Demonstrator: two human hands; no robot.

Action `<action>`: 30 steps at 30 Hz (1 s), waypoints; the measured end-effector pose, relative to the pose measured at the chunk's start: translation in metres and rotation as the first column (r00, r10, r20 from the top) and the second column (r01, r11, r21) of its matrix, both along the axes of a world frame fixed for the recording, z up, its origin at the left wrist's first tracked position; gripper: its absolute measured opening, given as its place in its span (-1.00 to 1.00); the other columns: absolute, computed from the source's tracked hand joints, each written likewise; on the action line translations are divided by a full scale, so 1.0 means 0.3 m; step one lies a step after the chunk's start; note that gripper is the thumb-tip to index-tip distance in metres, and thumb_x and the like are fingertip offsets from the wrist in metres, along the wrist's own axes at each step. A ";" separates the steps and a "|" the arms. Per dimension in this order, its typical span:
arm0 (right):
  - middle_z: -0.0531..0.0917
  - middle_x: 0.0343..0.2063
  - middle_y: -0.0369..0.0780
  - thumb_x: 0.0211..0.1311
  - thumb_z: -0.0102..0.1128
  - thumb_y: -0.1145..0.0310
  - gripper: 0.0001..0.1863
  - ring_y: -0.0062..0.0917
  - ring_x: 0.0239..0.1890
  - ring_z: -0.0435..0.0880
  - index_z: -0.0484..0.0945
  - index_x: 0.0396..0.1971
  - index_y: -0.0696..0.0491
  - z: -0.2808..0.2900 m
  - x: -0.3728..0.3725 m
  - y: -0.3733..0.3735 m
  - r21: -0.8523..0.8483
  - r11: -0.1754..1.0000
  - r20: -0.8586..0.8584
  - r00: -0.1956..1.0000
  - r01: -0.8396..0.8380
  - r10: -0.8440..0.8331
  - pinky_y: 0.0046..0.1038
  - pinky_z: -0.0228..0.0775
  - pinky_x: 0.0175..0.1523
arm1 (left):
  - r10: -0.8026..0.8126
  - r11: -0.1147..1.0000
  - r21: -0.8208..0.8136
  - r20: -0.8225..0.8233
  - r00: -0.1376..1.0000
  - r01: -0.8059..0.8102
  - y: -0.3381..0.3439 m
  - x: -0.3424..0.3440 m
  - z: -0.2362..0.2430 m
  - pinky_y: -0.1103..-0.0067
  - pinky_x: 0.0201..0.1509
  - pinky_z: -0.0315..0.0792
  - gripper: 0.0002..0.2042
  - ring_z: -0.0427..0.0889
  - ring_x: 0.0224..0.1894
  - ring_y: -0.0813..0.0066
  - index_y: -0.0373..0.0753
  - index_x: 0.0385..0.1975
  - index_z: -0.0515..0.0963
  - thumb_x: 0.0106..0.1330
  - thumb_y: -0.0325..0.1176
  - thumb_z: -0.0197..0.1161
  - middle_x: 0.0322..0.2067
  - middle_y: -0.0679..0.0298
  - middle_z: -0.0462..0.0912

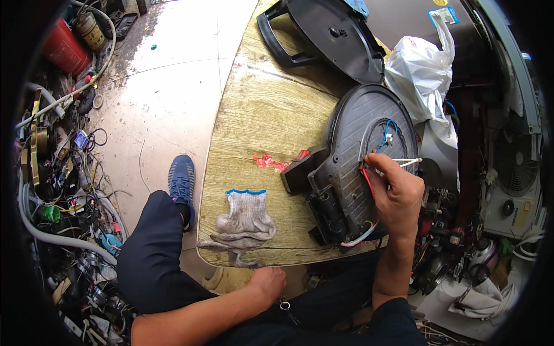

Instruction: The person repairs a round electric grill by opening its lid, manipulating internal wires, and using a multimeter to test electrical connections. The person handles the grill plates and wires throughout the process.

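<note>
A round black appliance shell (398, 106) with a ribbed face, perhaps half of an electric griddle, lies on the wooden table at right. My right hand (395, 193) is over it, thumb and fingers pinched on thin wires near its middle. From behind the fingers, two thin white sleeved ends (408, 162) stick out to the right. Beside the pinch, a blue wire (385, 132) with a small white connector loops over the shell. A red wire (367, 180) runs below the fingers. My left hand (269, 284) rests loosely curled below the table's near edge; its fingertips are hidden.
A knitted work glove (248, 222) and red scraps (269, 162) lie on the table (271, 109). A black lid with a handle (329, 37) stands at the far end, beside a white plastic bag (420, 69). Piled wires and parts (86, 230) cover the floor at left.
</note>
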State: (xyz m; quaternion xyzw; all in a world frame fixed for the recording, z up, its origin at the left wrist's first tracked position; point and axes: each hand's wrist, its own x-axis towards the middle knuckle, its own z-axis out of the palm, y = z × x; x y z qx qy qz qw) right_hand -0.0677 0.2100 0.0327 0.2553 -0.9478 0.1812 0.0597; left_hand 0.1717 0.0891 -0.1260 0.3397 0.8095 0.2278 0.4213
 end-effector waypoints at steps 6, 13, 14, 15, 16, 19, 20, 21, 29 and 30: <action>0.78 -0.41 -0.10 0.19 0.44 0.57 -0.81 -0.38 -0.43 0.81 0.71 -0.19 0.14 -0.002 0.000 0.002 -0.040 0.999 0.054 0.998 0.035 -0.033 -0.46 0.58 -0.31 | 0.018 1.000 0.002 -0.015 1.000 -0.018 0.007 0.014 -0.014 0.41 -0.20 0.69 -0.83 0.77 -0.04 0.33 -0.08 -0.22 0.82 0.32 -0.33 0.31 -0.19 0.33 0.81; 0.78 -0.42 -0.11 0.18 0.44 0.58 -0.82 -0.40 -0.41 0.82 0.71 -0.20 0.14 -0.005 -0.004 0.005 -0.066 0.997 0.060 0.998 0.033 -0.029 -0.48 0.60 -0.28 | 0.052 0.998 0.034 -0.049 0.997 -0.050 0.011 0.043 -0.035 0.45 -0.25 0.63 -0.81 0.80 -0.13 0.36 -0.09 -0.31 0.81 0.30 -0.38 0.23 -0.25 0.30 0.81; 0.78 -0.42 -0.12 0.18 0.44 0.58 -0.82 -0.40 -0.41 0.82 0.71 -0.20 0.14 -0.002 -0.004 0.003 -0.064 0.997 0.063 0.997 0.037 -0.033 -0.48 0.60 -0.28 | 0.049 0.998 0.038 -0.061 0.997 -0.047 0.006 0.040 -0.030 0.45 -0.26 0.62 -0.82 0.80 -0.13 0.36 -0.09 -0.31 0.81 0.30 -0.38 0.23 -0.26 0.30 0.81; 0.78 -0.42 -0.12 0.19 0.44 0.58 -0.82 -0.40 -0.41 0.82 0.71 -0.20 0.14 0.000 -0.003 -0.001 -0.062 0.997 0.066 0.997 0.042 -0.038 -0.48 0.60 -0.28 | 0.050 0.998 0.038 -0.063 0.997 -0.047 0.001 0.037 -0.024 0.45 -0.26 0.62 -0.82 0.80 -0.14 0.36 -0.09 -0.32 0.81 0.30 -0.38 0.23 -0.27 0.31 0.81; 0.78 -0.42 -0.12 0.19 0.44 0.58 -0.82 -0.40 -0.41 0.82 0.71 -0.20 0.15 0.003 -0.002 -0.002 -0.060 0.997 0.070 0.997 0.048 -0.044 -0.48 0.60 -0.28 | 0.049 0.998 0.038 -0.065 0.997 -0.047 -0.003 0.033 -0.017 0.45 -0.26 0.62 -0.82 0.80 -0.15 0.36 -0.09 -0.32 0.81 0.30 -0.37 0.23 -0.28 0.31 0.80; 0.79 -0.38 -0.11 0.20 0.42 0.59 -0.82 -0.40 -0.39 0.82 0.70 -0.19 0.16 0.001 -0.002 0.001 -0.056 0.997 0.089 0.995 0.047 -0.042 -0.49 0.60 -0.26 | 0.021 1.000 -0.003 -0.017 1.000 -0.021 -0.002 0.008 -0.003 0.46 -0.22 0.66 -0.85 0.78 -0.09 0.37 -0.07 -0.27 0.82 0.30 -0.32 0.31 -0.23 0.33 0.80; 0.79 -0.37 -0.11 0.20 0.41 0.60 -0.81 -0.41 -0.38 0.82 0.70 -0.18 0.17 0.004 0.001 0.004 -0.075 0.996 0.092 0.995 0.054 -0.047 -0.50 0.60 -0.25 | -0.001 1.000 -0.021 0.009 1.000 0.001 -0.003 0.004 0.004 0.47 -0.20 0.68 -0.86 0.78 -0.05 0.37 -0.06 -0.25 0.82 0.30 -0.30 0.35 -0.20 0.34 0.80; 0.79 -0.35 -0.11 0.20 0.40 0.61 -0.80 -0.41 -0.37 0.82 0.70 -0.17 0.17 0.006 0.003 0.006 -0.094 0.994 0.095 0.994 0.062 -0.053 -0.50 0.60 -0.25 | -0.015 1.000 -0.016 -0.020 1.000 0.015 -0.006 0.004 0.006 0.47 -0.21 0.67 -0.86 0.78 -0.06 0.37 -0.06 -0.25 0.82 0.31 -0.30 0.33 -0.21 0.34 0.80; 0.80 -0.30 -0.09 0.18 0.38 0.67 -0.76 -0.46 -0.30 0.82 0.70 -0.13 0.23 0.063 0.086 0.097 -0.188 0.981 -0.035 0.999 -0.043 0.038 -0.51 0.60 -0.17 | 0.042 0.999 -0.023 -0.157 0.987 -0.046 0.002 0.047 -0.054 0.42 -0.26 0.62 -0.83 0.79 -0.12 0.34 -0.06 -0.32 0.82 0.30 -0.35 0.25 -0.28 0.30 0.81; 0.80 -0.29 -0.06 0.18 0.37 0.67 -0.79 -0.42 -0.29 0.82 0.71 -0.16 0.25 0.078 0.103 0.119 -0.209 0.972 -0.101 0.991 -0.105 0.086 -0.50 0.60 -0.16 | 0.042 0.998 -0.032 -0.150 0.988 -0.048 -0.004 0.037 -0.046 0.42 -0.26 0.62 -0.83 0.79 -0.12 0.34 -0.05 -0.32 0.82 0.30 -0.35 0.25 -0.27 0.30 0.81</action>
